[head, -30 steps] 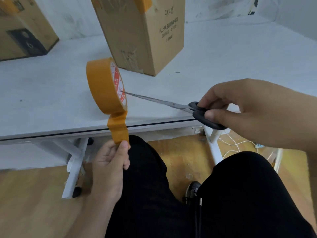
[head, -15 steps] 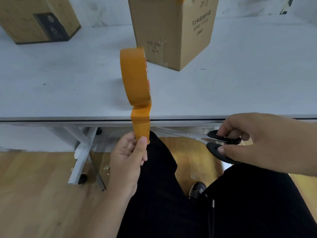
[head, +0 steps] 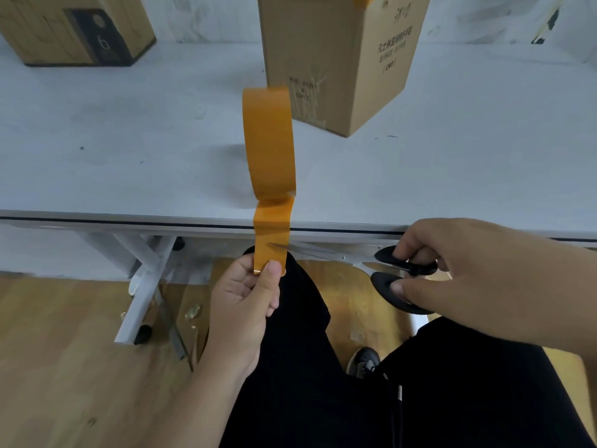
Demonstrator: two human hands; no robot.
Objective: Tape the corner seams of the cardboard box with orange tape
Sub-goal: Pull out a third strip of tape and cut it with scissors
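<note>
The left hand pinches the hanging strip of the orange tape roll taut and vertical; the right hand, fingers through the black-handled scissors, brings seemingly parted blades in horizontally across it.

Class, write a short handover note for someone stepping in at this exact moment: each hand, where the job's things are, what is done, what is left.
Left hand: pinches the free end of the orange tape strip, pulled down from the tape roll standing on the table edge.
Right hand: holds the scissors, blades at the strip just above the left fingers.
Cardboard box: on the table behind the roll, orange tape at its top edge.
Done: strip pulled out.
Left: cut it, stick it on a corner seam.
</note>
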